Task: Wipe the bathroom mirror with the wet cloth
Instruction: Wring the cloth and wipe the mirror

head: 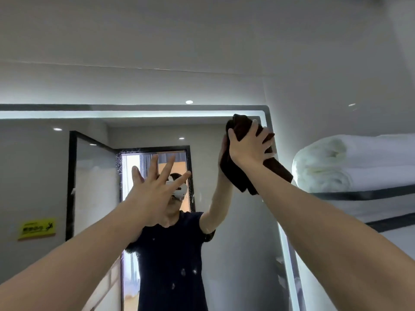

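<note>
The dark brown cloth is pressed flat against the glass by the right hand. The fingers are spread wide and nearly straight over the bunched fabric rather than curled round it, and the thumb is laid along the cloth's left edge. The cloth is located at the upper right corner of the mirror, just inside the lit strip that is run along the mirror's top and right edges. A fold is seen above the fingertips, and a longer part hangs down below the wrist, partly covered by the forearm. The left hand is raised in front of the middle of the mirror with nothing held, the palm turned toward the glass and all fingers splayed and straight. Whether the glass is touched by it cannot be told. In the mirror a person in a dark T-shirt is reflected, with a white headset worn on the head, an open dark-framed door behind, and a yellow sign on the reflected wall at the left. Small pale flecks are scattered on the glass. To the right of the mirror, rolled white towels are laid on a dark-edged shelf against the white wall.
</note>
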Tool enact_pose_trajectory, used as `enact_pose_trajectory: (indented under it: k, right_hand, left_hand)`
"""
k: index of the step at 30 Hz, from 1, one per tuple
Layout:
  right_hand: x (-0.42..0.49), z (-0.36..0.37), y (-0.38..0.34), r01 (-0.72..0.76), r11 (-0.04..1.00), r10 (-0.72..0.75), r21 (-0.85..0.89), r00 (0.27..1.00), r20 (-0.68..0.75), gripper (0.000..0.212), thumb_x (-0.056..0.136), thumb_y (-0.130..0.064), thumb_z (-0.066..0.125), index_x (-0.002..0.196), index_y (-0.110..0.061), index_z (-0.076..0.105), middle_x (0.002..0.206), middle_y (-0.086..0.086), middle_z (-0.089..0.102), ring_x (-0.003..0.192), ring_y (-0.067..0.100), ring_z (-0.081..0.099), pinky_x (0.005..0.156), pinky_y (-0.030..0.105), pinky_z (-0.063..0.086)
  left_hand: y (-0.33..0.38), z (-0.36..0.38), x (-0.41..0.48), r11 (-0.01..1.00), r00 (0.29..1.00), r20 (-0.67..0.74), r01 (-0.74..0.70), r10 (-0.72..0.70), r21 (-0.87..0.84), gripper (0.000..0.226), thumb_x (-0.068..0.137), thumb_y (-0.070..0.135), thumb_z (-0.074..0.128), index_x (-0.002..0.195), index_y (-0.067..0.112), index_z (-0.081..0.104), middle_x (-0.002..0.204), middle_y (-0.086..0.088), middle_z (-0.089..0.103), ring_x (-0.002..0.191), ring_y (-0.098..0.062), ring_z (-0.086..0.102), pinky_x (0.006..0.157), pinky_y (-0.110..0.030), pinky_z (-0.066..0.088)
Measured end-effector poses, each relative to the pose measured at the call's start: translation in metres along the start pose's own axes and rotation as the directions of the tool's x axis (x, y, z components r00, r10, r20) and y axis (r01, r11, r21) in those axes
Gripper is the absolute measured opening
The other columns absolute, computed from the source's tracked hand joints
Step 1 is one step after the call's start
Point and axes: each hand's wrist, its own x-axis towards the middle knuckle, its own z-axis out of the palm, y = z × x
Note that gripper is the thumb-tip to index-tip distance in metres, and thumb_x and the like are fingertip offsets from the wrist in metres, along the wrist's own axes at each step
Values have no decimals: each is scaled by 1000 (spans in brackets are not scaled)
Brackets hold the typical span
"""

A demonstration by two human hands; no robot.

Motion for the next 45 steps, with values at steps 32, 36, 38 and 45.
enact_pose_trajectory:
  k: [32,36,38,45]
  right_hand:
    - [77,-7,-12,204,979,-204,11,979,-4,70,98,-61,33,160,-32,19,170,1,16,157,32,7,123,65,8]
    - [47,0,10,-85,996,88,38,992,-90,68,100,-57,31,160,-30,17,170,9,15,155,38,13,121,68,10]
    - [14,2,31,-70,998,70,-6,995,-70,69,101,-55,31,161,-27,13,170,11,11,155,40,11,121,68,10]
    - [-25,6,45,216,970,-212,-111,976,47,68,99,-59,33,160,-34,14,170,6,9,156,39,4,123,67,5]
  left_hand:
    - [-3,13,6,992,999,37,-8,3,123,142,73,72,72,145,34,-44,151,-11,-54,148,-49,-32,117,-71,12]
    - [-3,11,6,993,999,37,-6,2,114,143,72,70,74,145,34,-44,153,-11,-52,148,-49,-31,116,-72,13]
    - [-2,11,6,994,1000,31,-2,-2,112,143,72,69,74,142,34,-45,154,-11,-51,148,-49,-31,116,-71,14]
    - [-2,12,7,995,999,43,-1,-3,98,142,74,67,74,139,36,-48,148,-10,-56,147,-49,-33,117,-72,13]
